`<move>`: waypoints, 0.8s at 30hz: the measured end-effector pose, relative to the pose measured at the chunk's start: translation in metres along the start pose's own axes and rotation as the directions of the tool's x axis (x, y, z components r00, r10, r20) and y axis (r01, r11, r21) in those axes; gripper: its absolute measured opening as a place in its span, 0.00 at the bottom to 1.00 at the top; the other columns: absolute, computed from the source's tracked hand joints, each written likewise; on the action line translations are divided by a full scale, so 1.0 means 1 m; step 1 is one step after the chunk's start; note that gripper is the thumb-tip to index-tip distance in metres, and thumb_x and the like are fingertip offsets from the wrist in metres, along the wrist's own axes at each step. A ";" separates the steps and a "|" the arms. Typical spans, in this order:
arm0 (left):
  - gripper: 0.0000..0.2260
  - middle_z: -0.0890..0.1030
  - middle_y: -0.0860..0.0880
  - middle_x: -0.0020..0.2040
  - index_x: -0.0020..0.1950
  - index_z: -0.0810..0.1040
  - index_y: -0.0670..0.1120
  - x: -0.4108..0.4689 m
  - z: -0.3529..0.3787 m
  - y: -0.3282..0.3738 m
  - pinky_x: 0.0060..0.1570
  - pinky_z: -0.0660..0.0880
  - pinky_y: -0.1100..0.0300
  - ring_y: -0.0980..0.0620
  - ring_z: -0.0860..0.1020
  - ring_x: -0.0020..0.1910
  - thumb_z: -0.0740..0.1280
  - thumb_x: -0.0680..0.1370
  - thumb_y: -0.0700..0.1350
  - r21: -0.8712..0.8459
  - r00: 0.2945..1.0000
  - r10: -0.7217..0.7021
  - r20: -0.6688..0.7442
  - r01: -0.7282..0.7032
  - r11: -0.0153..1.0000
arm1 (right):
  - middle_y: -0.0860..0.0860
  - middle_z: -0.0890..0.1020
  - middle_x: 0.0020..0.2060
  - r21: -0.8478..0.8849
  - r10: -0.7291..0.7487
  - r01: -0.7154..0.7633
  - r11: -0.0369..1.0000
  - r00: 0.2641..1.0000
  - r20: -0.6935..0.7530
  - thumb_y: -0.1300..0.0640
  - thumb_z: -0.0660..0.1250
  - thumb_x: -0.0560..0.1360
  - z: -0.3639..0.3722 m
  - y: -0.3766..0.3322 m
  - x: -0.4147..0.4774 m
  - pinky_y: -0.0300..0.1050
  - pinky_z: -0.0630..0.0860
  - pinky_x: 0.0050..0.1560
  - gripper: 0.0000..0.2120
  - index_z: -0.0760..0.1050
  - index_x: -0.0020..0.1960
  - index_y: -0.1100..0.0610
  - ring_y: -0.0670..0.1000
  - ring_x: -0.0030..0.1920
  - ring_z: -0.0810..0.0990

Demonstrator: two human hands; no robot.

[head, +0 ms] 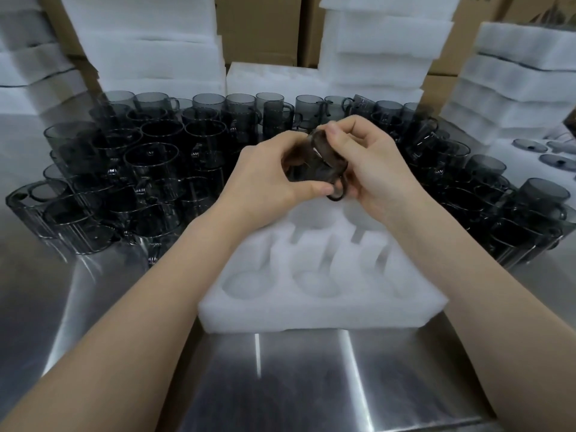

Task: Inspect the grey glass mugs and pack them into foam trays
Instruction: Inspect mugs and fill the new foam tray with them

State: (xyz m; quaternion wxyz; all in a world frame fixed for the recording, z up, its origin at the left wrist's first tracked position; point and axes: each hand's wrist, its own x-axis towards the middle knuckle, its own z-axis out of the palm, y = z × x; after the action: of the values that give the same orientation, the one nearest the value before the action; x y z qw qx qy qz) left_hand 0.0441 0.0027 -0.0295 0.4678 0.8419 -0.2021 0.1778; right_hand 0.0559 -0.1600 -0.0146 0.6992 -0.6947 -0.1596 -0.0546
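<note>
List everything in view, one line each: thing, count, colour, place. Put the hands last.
held mug: one, grey glass, tilted, above the foam tray
foam tray: one, white, on the table before the person; the pockets that show are empty
loose mugs: dozens, grey glass, standing left of, behind and right of the tray
round glass pieces: a few, grey, on white foam at far right; too small to identify
foam stacks: several, white, behind and at both sides
cardboard boxes: several, brown, at the back
steel table: one, silver, under everything
left hand: grips the mug's body
right hand: grips the mug by its handle side
</note>
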 end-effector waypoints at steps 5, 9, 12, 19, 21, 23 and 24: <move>0.23 0.82 0.57 0.50 0.52 0.74 0.52 0.001 -0.002 0.003 0.57 0.78 0.54 0.58 0.82 0.52 0.79 0.62 0.52 -0.162 0.976 -0.074 -0.206 0.041 0.986 | 0.55 0.75 0.43 0.161 0.039 -0.033 0.986 0.999 -0.030 0.54 0.64 0.80 -0.003 -0.005 0.001 0.43 0.72 0.27 0.05 0.72 0.54 0.54 0.52 0.32 0.75; 0.24 0.83 0.56 0.49 0.54 0.73 0.52 0.000 -0.004 0.003 0.56 0.77 0.52 0.57 0.81 0.51 0.78 0.63 0.54 -0.095 0.963 -0.084 -0.255 0.061 0.994 | 0.53 0.76 0.34 -0.082 0.071 -0.062 0.995 0.990 0.124 0.49 0.62 0.80 0.002 -0.002 -0.001 0.43 0.76 0.28 0.14 0.71 0.41 0.56 0.50 0.30 0.76; 0.27 0.82 0.56 0.51 0.56 0.73 0.50 -0.001 -0.005 0.002 0.58 0.76 0.51 0.57 0.80 0.53 0.79 0.63 0.54 -0.092 0.968 -0.073 -0.242 0.052 0.994 | 0.51 0.75 0.27 -0.122 0.067 -0.049 0.991 0.987 0.149 0.49 0.60 0.81 0.005 -0.003 -0.002 0.40 0.73 0.24 0.17 0.71 0.37 0.56 0.49 0.25 0.74; 0.30 0.81 0.57 0.56 0.67 0.74 0.52 -0.001 -0.005 0.002 0.63 0.74 0.54 0.60 0.79 0.58 0.75 0.66 0.54 -0.223 0.983 -0.067 -0.172 0.027 0.974 | 0.52 0.71 0.29 0.054 0.061 -0.071 0.996 0.983 0.173 0.52 0.56 0.83 0.001 -0.002 -0.002 0.38 0.66 0.24 0.18 0.71 0.37 0.56 0.49 0.27 0.70; 0.24 0.82 0.57 0.53 0.62 0.75 0.51 -0.001 -0.006 0.003 0.61 0.76 0.54 0.60 0.80 0.55 0.74 0.68 0.55 -0.235 0.980 -0.089 -0.180 0.045 0.971 | 0.51 0.72 0.28 0.127 0.041 -0.068 0.990 0.979 0.202 0.54 0.55 0.83 0.001 -0.002 -0.002 0.38 0.67 0.25 0.16 0.72 0.40 0.58 0.48 0.27 0.70; 0.19 0.82 0.55 0.52 0.58 0.76 0.52 -0.001 -0.007 0.004 0.58 0.78 0.52 0.57 0.81 0.54 0.72 0.70 0.56 -0.293 0.976 -0.147 -0.160 0.096 0.951 | 0.50 0.73 0.29 0.177 -0.009 -0.030 0.984 0.976 0.216 0.57 0.55 0.83 0.001 -0.002 -0.003 0.38 0.68 0.25 0.14 0.74 0.43 0.59 0.47 0.28 0.72; 0.18 0.83 0.52 0.52 0.57 0.76 0.52 -0.001 -0.007 0.004 0.57 0.79 0.50 0.54 0.82 0.53 0.70 0.71 0.57 -0.344 0.974 -0.182 -0.136 0.126 0.930 | 0.50 0.73 0.30 0.194 -0.044 0.002 0.981 0.975 0.217 0.59 0.56 0.83 0.001 -0.002 -0.004 0.38 0.69 0.25 0.12 0.75 0.44 0.59 0.47 0.28 0.72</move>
State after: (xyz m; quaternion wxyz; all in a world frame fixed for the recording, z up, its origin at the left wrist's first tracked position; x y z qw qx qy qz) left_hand 0.0402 0.0066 -0.0235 0.6311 0.7460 -0.1229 0.1732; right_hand 0.0518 -0.1594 -0.0142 0.7403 -0.6238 -0.2486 0.0301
